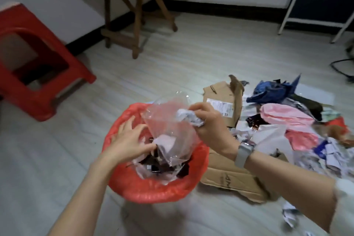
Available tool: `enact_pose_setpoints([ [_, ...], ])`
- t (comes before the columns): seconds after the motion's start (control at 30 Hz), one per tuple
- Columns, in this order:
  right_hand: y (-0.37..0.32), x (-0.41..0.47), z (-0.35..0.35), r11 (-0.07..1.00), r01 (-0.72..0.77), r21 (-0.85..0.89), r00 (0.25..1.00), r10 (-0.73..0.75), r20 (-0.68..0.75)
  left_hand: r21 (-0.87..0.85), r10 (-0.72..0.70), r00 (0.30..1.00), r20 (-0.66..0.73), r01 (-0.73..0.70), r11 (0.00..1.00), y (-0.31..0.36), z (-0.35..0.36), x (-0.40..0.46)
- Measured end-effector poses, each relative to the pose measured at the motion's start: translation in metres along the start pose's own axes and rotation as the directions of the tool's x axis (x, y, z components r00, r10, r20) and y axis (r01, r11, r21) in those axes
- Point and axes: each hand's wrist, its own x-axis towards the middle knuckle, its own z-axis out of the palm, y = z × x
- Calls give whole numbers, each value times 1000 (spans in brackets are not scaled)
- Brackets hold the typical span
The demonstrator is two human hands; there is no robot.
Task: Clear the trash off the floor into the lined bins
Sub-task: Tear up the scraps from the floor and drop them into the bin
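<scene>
A bin lined with a red plastic bag [153,191] stands on the floor in front of me, with dark scraps and plastic inside. My right hand [208,120] is closed on crumpled white paper [188,118] and the top of a clear plastic bag [170,128], which hangs over the bin. My left hand [130,138] reaches into the bin with its fingers spread, pressing on the clear bag's lower part. To the right lies a trash pile [287,120]: pink and blue bags, torn paper and flattened cardboard [228,176].
A red plastic stool [32,74] stands at the left. A wooden folding stand [134,25] is at the back by the wall, and a white metal frame [287,15] at the back right. A black cable [342,69] lies at the right edge. Crumpled paper [289,214] lies near my right arm.
</scene>
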Motion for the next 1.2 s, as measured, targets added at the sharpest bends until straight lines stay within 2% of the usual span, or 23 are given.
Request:
enact_pose_setpoints([
  [0.07, 2, -8, 21, 997, 36, -67, 964, -17, 264, 40, -56, 997, -56, 58, 998, -13, -12, -1],
  [0.13, -1, -12, 32, 965, 105, -239, 864, 31, 503, 47, -99, 975, -200, 111, 993, -19, -17, 1],
  [0.17, -3, -11, 35, 934, 147, -325, 815, 71, 574, 41, -111, 958, -265, 127, 991, -21, -15, 3],
  [0.27, -7, -9, 44, 855, 246, -457, 734, 144, 664, -11, -125, 930, -347, 129, 992, -27, 1, 5],
  [0.4, -2, 1, 73, 780, 384, -494, 671, 132, 729, -71, -199, 936, -291, 186, 980, -46, 26, 2],
  [0.47, 8, 7, 96, 774, 377, -509, 636, 182, 749, -80, -207, 943, -262, 192, 978, -54, 35, -1],
  [0.63, 31, 3, 156, 828, 322, -460, 387, 328, 862, -130, -198, 929, -313, 165, 978, -62, 43, -3],
  [0.73, 32, -1, 160, 850, 265, -456, 324, 367, 872, -165, -205, 919, -335, 157, 974, -61, 43, -2],
  [0.8, 21, 3, 150, 851, 297, -432, 352, 323, 878, -199, -218, 904, -367, 153, 968, -60, 42, -3],
  [0.87, 5, 14, 129, 865, 350, -358, 434, 189, 881, -222, -214, 869, -447, 124, 967, -55, 34, 4],
  [0.93, -9, 27, 99, 911, 320, -260, 532, 55, 845, -231, -169, 832, -529, 51, 972, -38, 26, 13],
  [1.0, -17, 41, 62, 946, 255, -201, 663, -20, 749, -264, -111, 793, -599, -65, 962, -8, 15, 28],
  [1.07, -12, 51, 21, 950, 183, -253, 841, -18, 541, -312, -67, 775, -629, -173, 934, 31, 7, 42],
  [1.1, -4, 52, -2, 947, 115, -300, 924, 9, 382, -333, -46, 777, -628, -215, 918, 52, 4, 48],
  [1.13, 8, 50, -27, 943, 45, -330, 977, 28, 212, -345, -13, 777, -629, -264, 901, 74, 2, 53],
  [1.2, 41, 35, -74, 923, -106, -370, 994, 99, -38, -329, 92, 760, -644, -383, 863, 119, 5, 58],
])
